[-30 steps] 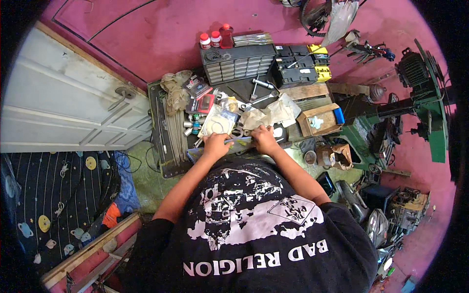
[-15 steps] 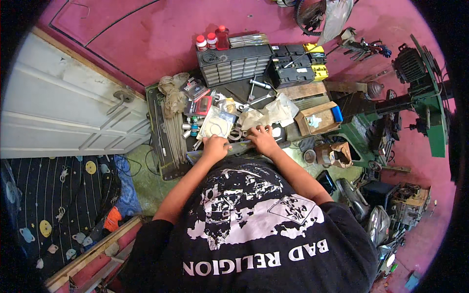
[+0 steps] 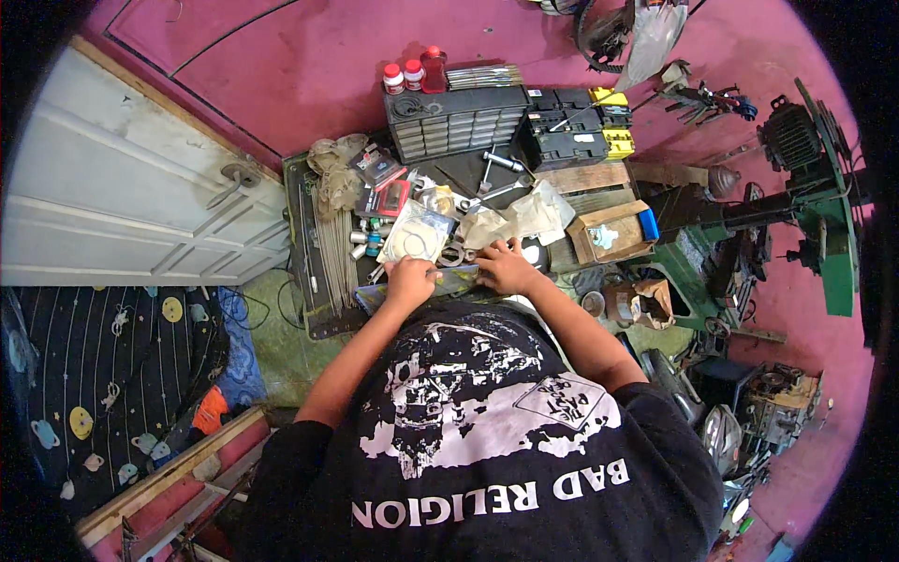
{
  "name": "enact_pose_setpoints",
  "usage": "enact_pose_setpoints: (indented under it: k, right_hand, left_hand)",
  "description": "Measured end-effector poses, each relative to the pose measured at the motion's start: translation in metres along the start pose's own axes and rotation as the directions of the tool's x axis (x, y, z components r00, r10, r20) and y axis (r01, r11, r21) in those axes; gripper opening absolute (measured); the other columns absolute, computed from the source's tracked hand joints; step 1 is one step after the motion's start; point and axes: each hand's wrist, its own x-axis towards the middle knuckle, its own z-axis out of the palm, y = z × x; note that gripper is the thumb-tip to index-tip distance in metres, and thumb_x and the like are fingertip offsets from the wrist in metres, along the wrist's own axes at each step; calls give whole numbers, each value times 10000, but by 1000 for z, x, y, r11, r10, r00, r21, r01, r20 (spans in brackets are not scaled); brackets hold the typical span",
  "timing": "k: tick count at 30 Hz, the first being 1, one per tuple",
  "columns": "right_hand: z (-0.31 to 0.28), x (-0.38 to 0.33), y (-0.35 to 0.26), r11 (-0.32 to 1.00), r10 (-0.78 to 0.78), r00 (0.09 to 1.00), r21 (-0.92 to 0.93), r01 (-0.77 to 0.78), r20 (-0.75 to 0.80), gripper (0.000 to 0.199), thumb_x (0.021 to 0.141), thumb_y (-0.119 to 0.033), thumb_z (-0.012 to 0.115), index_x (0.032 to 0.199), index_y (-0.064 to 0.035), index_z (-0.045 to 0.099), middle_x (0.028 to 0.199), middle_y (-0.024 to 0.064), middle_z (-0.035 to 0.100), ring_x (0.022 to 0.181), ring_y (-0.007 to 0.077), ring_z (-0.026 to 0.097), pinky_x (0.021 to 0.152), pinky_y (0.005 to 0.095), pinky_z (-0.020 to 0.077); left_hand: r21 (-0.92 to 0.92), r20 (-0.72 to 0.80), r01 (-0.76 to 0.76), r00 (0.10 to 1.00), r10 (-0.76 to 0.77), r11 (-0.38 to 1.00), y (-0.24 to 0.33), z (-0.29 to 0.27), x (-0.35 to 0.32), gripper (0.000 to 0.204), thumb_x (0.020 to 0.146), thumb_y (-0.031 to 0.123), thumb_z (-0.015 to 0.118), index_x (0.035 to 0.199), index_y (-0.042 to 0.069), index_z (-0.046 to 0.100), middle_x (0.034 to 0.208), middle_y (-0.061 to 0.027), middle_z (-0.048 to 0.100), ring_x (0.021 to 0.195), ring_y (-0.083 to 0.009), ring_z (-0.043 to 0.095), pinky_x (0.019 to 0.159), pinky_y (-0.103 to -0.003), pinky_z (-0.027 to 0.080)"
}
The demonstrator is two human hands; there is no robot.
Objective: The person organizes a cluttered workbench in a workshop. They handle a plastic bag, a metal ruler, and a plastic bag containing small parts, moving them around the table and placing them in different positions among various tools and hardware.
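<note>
At the near edge of the cluttered workbench, my left hand [image 3: 412,283] is closed on a flat, glossy bluish piece [image 3: 458,278] that looks like a sheet or thin packet. My right hand [image 3: 506,269] has its fingers curled over the right part of the same piece. My shirt and hands hide much of it, so its exact kind does not show. Just beyond my left hand lies a clear packet with a pale ring-shaped part [image 3: 418,239]. Metal rings [image 3: 454,254] sit between the hands, and crumpled brownish paper [image 3: 483,228] lies past my right hand.
A grey drawer cabinet [image 3: 459,129] stands at the back, beside black and yellow tool cases [image 3: 567,133]. Thin rods [image 3: 336,255] lie on the left. To the right are a cardboard box [image 3: 611,234] and a green drill press [image 3: 838,234]. A white door [image 3: 140,178] stands at left.
The flat piece has tilted, so more of its bluish face shows between my hands. Both hands stay in nearly the same place. The whole view has shifted slightly.
</note>
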Motion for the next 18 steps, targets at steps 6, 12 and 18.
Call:
enact_pose_setpoints:
  k: [6, 12, 18]
  right_hand:
    - [12, 12, -7, 982, 118, 965, 115, -148, 234, 413, 813, -364, 722, 1175, -177, 656, 1196, 38, 584, 1179, 278, 482, 1015, 617, 281]
    - [10, 20, -7, 969, 115, 957, -241, -50, 266, 394, 815, -357, 695, 1188, -227, 700, 1270, 58, 556, 1246, 285, 453, 1027, 711, 253]
    - [3, 19, -13, 949, 155, 925, 207, -237, 347, 436, 788, -168, 654, 1215, -253, 678, 1315, 76, 517, 1251, 317, 445, 974, 742, 252]
  left_hand:
    - [-3, 24, 3, 1000, -3, 1000, 2, 4, -2, 189, 793, 323, 755, 818, 136, 772, 794, -76, 717, 881, -274, 643, 824, -471, 368]
    - [-14, 19, 14, 1000, -14, 1000, 3, 0, -3, 183, 798, 323, 747, 833, 145, 771, 804, -68, 713, 889, -274, 640, 819, -467, 370]
    - [8, 24, -11, 1000, 11, 1000, 0, 0, -4, 188, 795, 328, 747, 824, 143, 761, 808, -66, 712, 884, -273, 639, 810, -479, 371]
